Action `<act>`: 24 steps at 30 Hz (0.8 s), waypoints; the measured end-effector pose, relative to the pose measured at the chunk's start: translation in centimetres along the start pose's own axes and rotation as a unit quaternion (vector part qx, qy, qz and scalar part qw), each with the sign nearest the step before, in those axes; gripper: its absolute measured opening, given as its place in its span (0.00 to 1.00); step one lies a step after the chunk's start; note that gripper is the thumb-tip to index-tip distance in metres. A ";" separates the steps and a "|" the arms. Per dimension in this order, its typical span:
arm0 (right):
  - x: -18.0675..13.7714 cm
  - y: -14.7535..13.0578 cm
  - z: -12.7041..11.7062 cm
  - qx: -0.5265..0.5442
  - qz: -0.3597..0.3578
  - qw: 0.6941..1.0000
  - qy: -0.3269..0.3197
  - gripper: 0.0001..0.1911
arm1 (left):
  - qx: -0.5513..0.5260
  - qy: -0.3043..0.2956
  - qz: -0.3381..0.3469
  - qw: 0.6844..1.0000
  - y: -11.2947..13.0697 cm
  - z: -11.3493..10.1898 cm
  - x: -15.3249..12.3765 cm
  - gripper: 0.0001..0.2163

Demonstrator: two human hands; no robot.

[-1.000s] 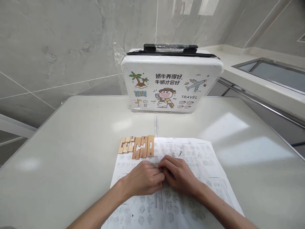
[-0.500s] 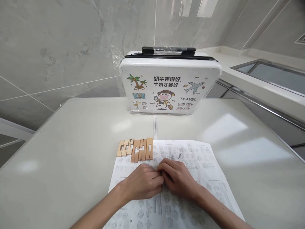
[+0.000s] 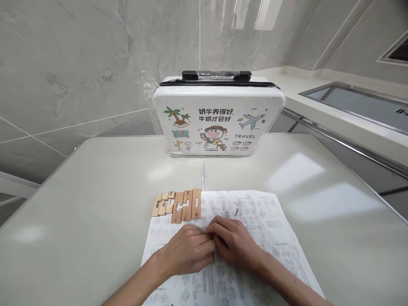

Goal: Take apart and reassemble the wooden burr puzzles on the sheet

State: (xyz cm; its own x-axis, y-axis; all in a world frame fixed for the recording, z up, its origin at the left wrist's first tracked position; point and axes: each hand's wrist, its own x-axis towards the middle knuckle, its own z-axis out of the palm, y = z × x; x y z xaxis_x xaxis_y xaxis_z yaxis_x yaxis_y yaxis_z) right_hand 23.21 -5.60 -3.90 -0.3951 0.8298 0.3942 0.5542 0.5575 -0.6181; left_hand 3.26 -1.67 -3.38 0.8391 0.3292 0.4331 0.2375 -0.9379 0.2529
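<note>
Nearest, resting on a printed sheet (image 3: 255,221) covered with small diagrams, print too small to read: left hand (image 3: 186,250) and right hand (image 3: 234,242), knuckles up, fingers curled inward, fingertips meeting at the middle. Whether anything sits pinched between them cannot be told. Just beyond the left hand, at the sheet's far-left corner, flat wooden puzzle pieces (image 3: 177,204) laid side by side, touching one another, notched and slotted, with handwritten digits, a "3" and a "2" legible. Under everything, a pale table (image 3: 95,204). At the far edge, upright, a white case (image 3: 218,114) wrapped in clear film, black handle on top, printed "TRAVEL", Chinese characters, palm trees, a plane.
</note>
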 end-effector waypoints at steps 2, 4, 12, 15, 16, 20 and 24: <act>0.0 0.0 0.0 -0.001 0.000 1.000 -0.001 0.14 | 0.001 0.005 0.002 1.000 0.0 0.0 0.0 0.11; 0.0 0.0 0.0 -0.002 0.000 1.000 -0.002 0.15 | 0.002 0.007 0.004 1.000 0.0 0.1 -0.1 0.11; 0.1 -0.1 -0.1 0.003 0.008 1.000 -0.009 0.15 | 0.006 0.004 0.005 1.000 -0.2 0.3 -0.4 0.11; 0.1 -0.2 -0.2 0.004 0.007 1.000 -0.008 0.14 | 0.008 -0.006 0.004 1.000 -0.1 0.3 -0.5 0.11; 0.1 -0.2 -0.2 0.003 0.007 1.000 -0.008 0.14 | 0.010 -0.008 0.005 1.000 -0.1 0.3 -0.5 0.11; 0.1 -0.2 -0.2 0.001 0.006 1.000 -0.005 0.14 | 0.014 -0.010 0.002 1.000 0.0 0.2 -0.4 0.12; 0.1 -0.1 -0.2 0.002 0.005 1.000 -0.007 0.15 | 0.006 -0.002 0.000 1.000 0.1 0.1 -0.3 0.12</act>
State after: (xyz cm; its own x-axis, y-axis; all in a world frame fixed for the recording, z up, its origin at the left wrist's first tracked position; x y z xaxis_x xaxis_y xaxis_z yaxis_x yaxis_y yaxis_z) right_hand 23.22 -5.62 -3.70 -0.3996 0.8347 0.3789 0.5550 0.5493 -0.6247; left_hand 3.06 -1.83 -3.56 0.8408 0.3284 0.4304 0.2433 -0.9394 0.2415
